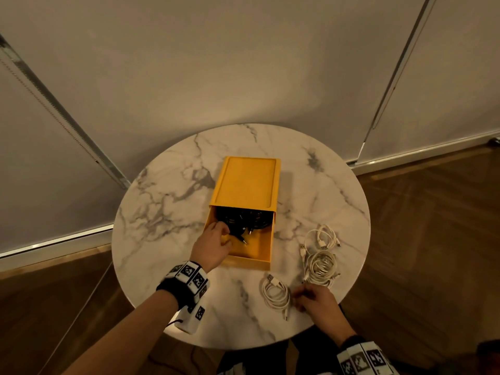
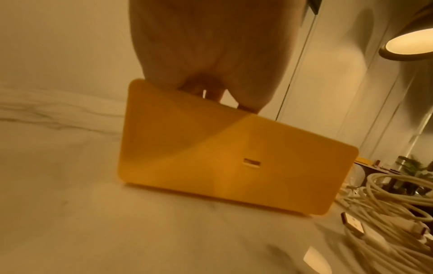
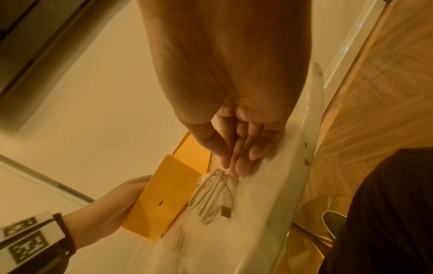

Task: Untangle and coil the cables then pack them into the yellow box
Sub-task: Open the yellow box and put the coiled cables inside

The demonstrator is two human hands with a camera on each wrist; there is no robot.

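- The yellow box (image 1: 244,209) lies on the round marble table (image 1: 167,190), its drawer pulled out toward the person and partly open.
- A bundle of black cables (image 1: 243,220) already sits in the far part of the drawer, some plugs trailing toward its bare near half; that share of the packing looks done.
- Three white cable coils are still out on the table to the right of the box: the near white coil (image 1: 276,293), a middle coil (image 1: 320,267) and a looser far coil (image 1: 322,236). All seem wound, so the untangling appears largely finished and what remains is mostly loading.
- The left hand (image 1: 213,246) reaches over the drawer's left wall, fingers curled down at the black bundle; whether it pinches a cable or only presses it down cannot be told.
- The right hand (image 1: 315,299) rests on the table just right of the near white coil. In the right wrist view its fingers (image 3: 243,163) are nearly straight and close together, tips at the coil's edge, closing on nothing.
- The judged next step is gathering that coil and carrying it to the drawer's free space.
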